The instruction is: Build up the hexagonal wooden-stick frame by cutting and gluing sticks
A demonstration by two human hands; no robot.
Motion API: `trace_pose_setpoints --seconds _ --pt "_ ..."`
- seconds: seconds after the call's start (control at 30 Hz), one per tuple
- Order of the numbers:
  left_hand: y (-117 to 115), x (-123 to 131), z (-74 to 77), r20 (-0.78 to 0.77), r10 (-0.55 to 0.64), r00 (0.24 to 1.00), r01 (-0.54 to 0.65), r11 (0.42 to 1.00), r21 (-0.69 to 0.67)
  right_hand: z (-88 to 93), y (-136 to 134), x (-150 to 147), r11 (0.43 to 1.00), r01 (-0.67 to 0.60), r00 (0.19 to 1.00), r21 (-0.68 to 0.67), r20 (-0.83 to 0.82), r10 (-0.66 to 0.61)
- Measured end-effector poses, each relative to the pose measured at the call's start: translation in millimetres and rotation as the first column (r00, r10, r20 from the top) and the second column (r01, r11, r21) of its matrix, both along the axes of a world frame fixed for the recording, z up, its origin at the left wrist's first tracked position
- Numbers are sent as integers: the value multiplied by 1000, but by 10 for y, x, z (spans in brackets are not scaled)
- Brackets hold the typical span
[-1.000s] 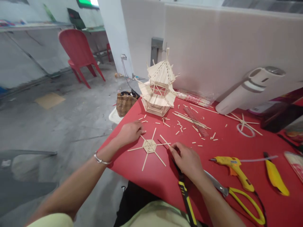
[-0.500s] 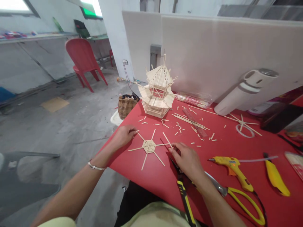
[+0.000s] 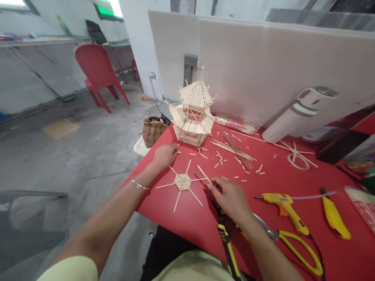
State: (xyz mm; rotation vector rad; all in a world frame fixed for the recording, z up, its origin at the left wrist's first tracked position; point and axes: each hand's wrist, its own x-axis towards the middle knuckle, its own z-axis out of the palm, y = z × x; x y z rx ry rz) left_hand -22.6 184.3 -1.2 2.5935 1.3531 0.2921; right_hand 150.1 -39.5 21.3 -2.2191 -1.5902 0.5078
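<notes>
My right hand [image 3: 230, 195] pinches a thin wooden stick [image 3: 204, 174], which slants up and left from the fingertips. Just left of it lies a flat hexagonal web of sticks [image 3: 183, 182] with long spokes radiating outward. My left hand [image 3: 165, 156] is above that web's upper left, fingers drawn together among short stick pieces [image 3: 178, 152]; whatever is between the fingertips is hidden. Beneath my right hand are black-and-yellow pliers [image 3: 225, 234], partly covered. A pagoda model of sticks [image 3: 195, 111] stands upright behind the web.
On the red table [image 3: 187, 230] are a yellow glue gun [image 3: 285, 205], yellow-handled scissors [image 3: 304, 249], a yellow cutter [image 3: 335, 216] and a clear ruler [image 3: 238, 152]. Longer sticks [image 3: 233, 149] lie by the ruler. A white tumbler [image 3: 295, 117] leans against the back panel.
My left hand has moved up and right, from a spoke's tip to the short stick pieces. My right hand keeps its stick, nearly in place. The view has shifted slightly.
</notes>
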Motion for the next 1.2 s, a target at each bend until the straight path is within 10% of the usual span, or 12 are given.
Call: trace_pose_setpoints --seconds 0.47,0.87,1.2 --pt "-58 -119 50 137 -10 990 11 1000 -3 15 19 -6 999 -12 1000 -31 -7 12" --pt "-657 -569 194 232 21 972 84 897 -434 -5 176 -34 995 -78 989 -54 122 84" --pt "-757 -606 150 271 72 960 47 912 -407 -64 511 -102 956 -193 932 -219 262 248"
